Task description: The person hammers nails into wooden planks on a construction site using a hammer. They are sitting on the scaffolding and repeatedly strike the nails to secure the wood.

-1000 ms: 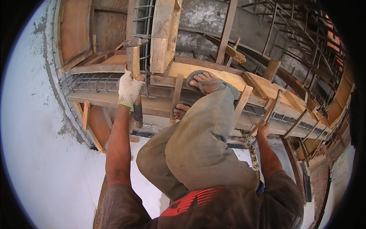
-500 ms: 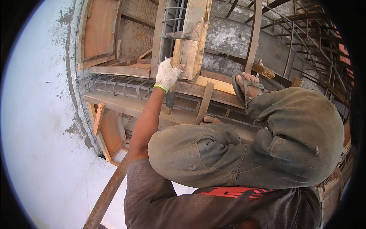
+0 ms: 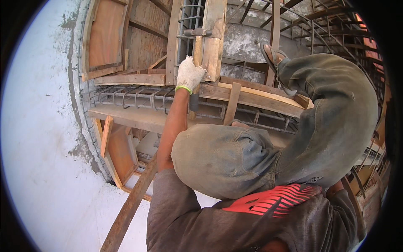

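Observation:
My left hand [image 3: 190, 75], in a white knit glove with a lime cuff, wraps around the wooden handle of a hammer [image 3: 197, 51]. The metal head lies up against the boards, and the dark grip end shows below my wrist. Beside the hand stands a boxed wooden column form [image 3: 213, 50] with a rebar cage along its left side. Only a bit of my right forearm [image 3: 335, 187] shows at the lower right; the hand itself is out of the picture.
Long wooden beam-form planks [image 3: 138, 119] run crosswise, with rebar [image 3: 126, 97] between them. A white wall [image 3: 42, 126] fills the left. My sandalled foot [image 3: 273, 59] is at the upper right, near steel bars [image 3: 312, 31]. A loose timber [image 3: 128, 206] slants at the lower left.
My right leg and sandalled foot have shifted up and away from the planks. The left hand keeps its hold on the hammer, while the view has moved slightly.

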The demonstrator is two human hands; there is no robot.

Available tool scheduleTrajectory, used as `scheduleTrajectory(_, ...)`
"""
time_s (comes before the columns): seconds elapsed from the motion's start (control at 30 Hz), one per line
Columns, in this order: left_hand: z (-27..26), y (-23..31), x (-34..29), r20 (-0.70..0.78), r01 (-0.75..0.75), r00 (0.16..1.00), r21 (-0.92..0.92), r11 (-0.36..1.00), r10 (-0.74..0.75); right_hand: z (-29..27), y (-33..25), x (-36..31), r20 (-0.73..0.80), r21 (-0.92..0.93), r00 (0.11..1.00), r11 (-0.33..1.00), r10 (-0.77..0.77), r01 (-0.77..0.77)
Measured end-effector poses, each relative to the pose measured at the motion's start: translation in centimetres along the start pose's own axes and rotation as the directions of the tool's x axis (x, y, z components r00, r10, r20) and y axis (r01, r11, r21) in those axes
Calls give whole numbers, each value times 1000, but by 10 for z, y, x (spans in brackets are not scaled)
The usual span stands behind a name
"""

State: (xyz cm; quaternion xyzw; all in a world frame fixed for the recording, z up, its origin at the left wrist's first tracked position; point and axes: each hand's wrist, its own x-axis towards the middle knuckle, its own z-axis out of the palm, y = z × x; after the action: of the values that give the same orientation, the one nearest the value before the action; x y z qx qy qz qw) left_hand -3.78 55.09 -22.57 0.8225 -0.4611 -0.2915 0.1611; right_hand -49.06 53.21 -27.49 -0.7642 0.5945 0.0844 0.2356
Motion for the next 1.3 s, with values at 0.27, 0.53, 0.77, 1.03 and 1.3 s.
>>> scheduleTrajectory(0.27, 0, 10, -8, 39, 133, 991, -59, 989, -131, 9, 153, -126, 161, -147, 804, 819, 573, -555)
scheduleTrajectory(0.53, 9, -2, -10, 1, 74, 997, -173, 982, -75, -4, 233, -168, 111, -413, 912, 853, 395, -319)
scheduleTrajectory(0.77, 3, -4, -7, 5, -2, 1000, -148, 989, 3, 1, 179, -164, -89, 16, 701, 705, 707, -709)
scheduleTrajectory(1.03, 13, 3, -3, 11, 63, 998, -165, 984, -62, 0, 165, -167, -135, 294, 586, 597, 799, -747)
scheduleTrajectory(1.3, 42, -2, -9, -144, 243, 960, -4, 970, -241, -17, 169, -160, -78, 422, 671, 634, 738, -648)
